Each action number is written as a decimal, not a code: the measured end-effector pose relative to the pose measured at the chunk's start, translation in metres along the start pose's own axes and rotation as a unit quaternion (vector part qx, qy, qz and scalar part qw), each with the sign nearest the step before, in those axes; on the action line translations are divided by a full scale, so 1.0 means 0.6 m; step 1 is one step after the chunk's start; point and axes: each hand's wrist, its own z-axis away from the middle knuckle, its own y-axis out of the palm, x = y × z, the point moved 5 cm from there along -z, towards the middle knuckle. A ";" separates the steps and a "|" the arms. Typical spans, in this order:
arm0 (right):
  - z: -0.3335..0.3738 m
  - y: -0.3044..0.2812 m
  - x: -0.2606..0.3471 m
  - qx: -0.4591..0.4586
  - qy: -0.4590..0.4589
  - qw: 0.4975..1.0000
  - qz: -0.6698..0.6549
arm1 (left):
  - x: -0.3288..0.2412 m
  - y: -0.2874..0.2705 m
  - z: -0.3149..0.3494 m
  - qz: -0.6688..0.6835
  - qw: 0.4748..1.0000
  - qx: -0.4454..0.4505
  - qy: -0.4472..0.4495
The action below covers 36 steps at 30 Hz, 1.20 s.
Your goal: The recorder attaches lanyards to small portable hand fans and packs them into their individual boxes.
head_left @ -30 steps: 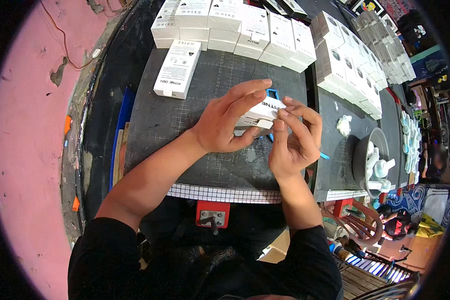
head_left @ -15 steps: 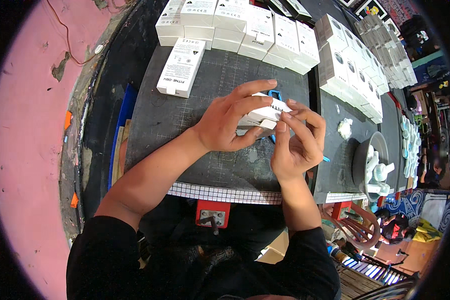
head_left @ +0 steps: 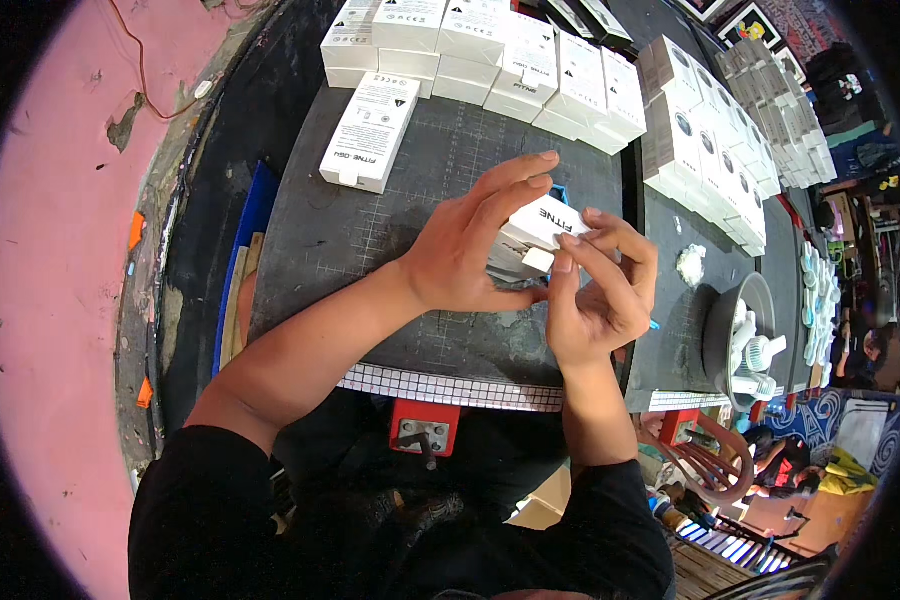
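Note:
My right hand (head_left: pixel 605 300) grips a small white cardboard box (head_left: pixel 548 218) by its right end, with thumb and fingers at a raised closing flap (head_left: pixel 538 260). Around the left end of that box, my left hand (head_left: pixel 465 245) is open, its fingers stretched above and its thumb spread below. Whether a left fingertip still touches the box I cannot tell. Partly hidden behind the box and hands, a blue tool (head_left: pixel 561 192) lies on the dark cutting mat (head_left: pixel 450 350). A closed white box (head_left: pixel 372 132) lies alone to the left.
Stacked white boxes (head_left: pixel 467 75) line the mat's far edge, with more stacks (head_left: pixel 705 150) on the right. A grey bowl (head_left: pixel 722 335) holds white and pale green parts. Near it lies a crumpled white clump (head_left: pixel 690 264). A red clamp (head_left: pixel 423 428) sits under the near table edge.
My left thumb has come down off the box and the left hand has opened wider. My right hand still grips the box, which has shifted slightly right; the view has shifted a little.

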 end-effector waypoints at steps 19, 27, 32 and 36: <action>0.008 0.015 -0.014 -0.037 -0.035 0.998 0.038 | 0.011 0.004 0.004 0.004 1.000 0.006 0.028; 0.010 0.011 -0.013 0.019 -0.114 0.990 0.077 | 0.008 0.005 0.001 -0.010 1.000 0.007 0.008; 0.010 0.012 -0.010 0.016 -0.115 0.990 0.078 | 0.008 0.003 0.000 -0.022 1.000 0.008 0.011; 0.010 0.014 -0.010 0.019 -0.101 0.992 0.069 | 0.007 0.000 0.004 -0.019 1.000 0.010 0.001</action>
